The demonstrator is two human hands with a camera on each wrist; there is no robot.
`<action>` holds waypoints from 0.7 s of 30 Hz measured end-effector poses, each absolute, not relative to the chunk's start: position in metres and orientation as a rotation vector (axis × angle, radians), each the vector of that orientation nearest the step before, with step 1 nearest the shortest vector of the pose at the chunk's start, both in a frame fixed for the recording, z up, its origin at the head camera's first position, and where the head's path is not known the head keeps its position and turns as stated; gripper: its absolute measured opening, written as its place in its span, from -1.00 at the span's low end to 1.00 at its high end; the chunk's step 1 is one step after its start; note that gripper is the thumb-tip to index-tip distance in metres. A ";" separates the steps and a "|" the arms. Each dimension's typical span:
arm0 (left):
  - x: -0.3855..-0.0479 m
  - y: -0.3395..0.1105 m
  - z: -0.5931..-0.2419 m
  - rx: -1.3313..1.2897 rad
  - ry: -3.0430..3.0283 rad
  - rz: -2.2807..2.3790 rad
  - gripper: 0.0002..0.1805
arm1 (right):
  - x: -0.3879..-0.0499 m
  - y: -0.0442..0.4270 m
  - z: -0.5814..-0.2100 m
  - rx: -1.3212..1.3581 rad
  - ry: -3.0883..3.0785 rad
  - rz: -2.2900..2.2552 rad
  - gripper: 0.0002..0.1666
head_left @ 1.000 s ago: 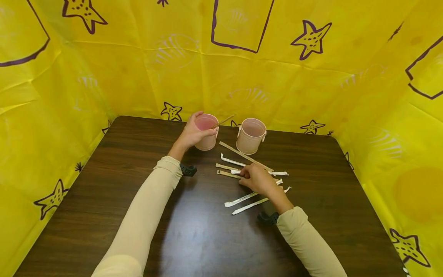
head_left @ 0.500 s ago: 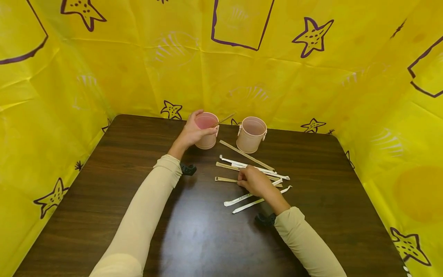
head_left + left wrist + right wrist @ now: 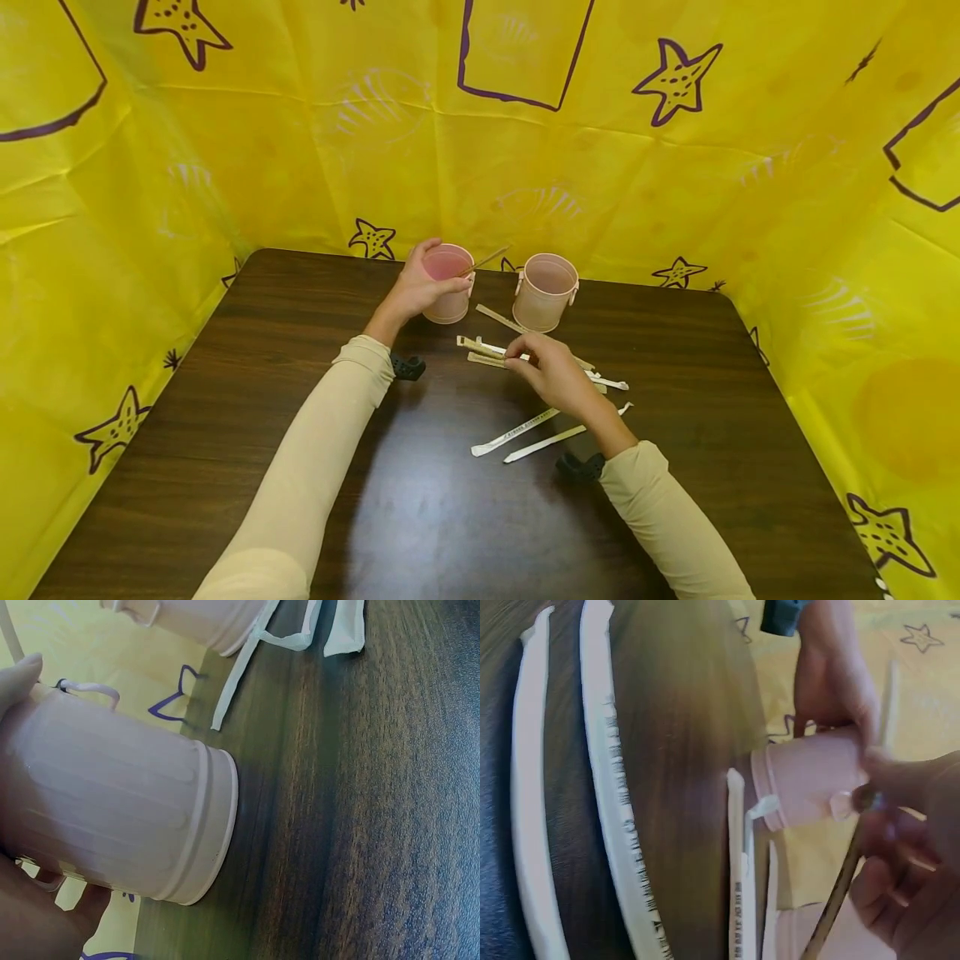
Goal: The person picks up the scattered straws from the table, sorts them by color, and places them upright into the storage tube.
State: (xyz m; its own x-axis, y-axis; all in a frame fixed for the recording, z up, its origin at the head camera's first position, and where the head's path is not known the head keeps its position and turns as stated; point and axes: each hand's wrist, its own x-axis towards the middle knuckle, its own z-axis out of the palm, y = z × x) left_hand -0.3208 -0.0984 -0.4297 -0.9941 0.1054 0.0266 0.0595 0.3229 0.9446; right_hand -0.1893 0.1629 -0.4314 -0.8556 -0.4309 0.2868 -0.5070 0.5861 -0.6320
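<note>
My left hand (image 3: 417, 290) is wrapped round the left pink bucket (image 3: 447, 311), which stands upright at the back of the table; in the left wrist view its fingers (image 3: 86, 907) lie along the bucket's side (image 3: 112, 802). A thin brown stick (image 3: 492, 257) pokes out of that bucket's top, past the thumb. Between thumb and fingers my right hand (image 3: 557, 379) pinches a brown paper-wrapped straw (image 3: 474, 344), held over other straws. The right wrist view shows this straw (image 3: 832, 907) slanting down from the fingertips. Two white wrapped straws (image 3: 510, 436) (image 3: 543, 445) lie nearer the front.
A second pink bucket (image 3: 542, 307) with side handles stands right of the first. Another brown straw (image 3: 497, 317) lies in front of it, and several overlapping straws (image 3: 611, 382) run beneath my right hand. Yellow patterned cloth (image 3: 480, 167) hangs behind the dark wooden table (image 3: 420, 500).
My right hand has lifted a brown straw off the table and moved slightly toward the buckets. One white straw near the front has shifted left. The left hand has stayed on its bucket.
</note>
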 end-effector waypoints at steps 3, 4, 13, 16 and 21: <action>-0.321 -0.099 -0.431 0.164 2.524 1.795 0.18 | -0.191 0.163 -0.426 0.783 -2.583 1.252 -0.78; -0.321 -0.099 -0.431 0.165 2.527 1.793 0.18 | -0.192 0.163 -0.424 0.771 -2.544 1.288 -0.75; -0.323 -0.099 -0.431 0.178 2.528 1.810 0.17 | -0.198 0.158 -0.394 0.563 -2.190 1.749 -0.77; -0.323 -0.098 -0.431 0.186 2.532 1.804 0.16 | -0.202 0.154 -0.385 0.490 -2.026 1.888 -0.82; -0.323 -0.098 -0.433 0.198 2.530 1.824 0.14 | -0.210 0.147 -0.375 0.426 -1.787 2.006 -0.80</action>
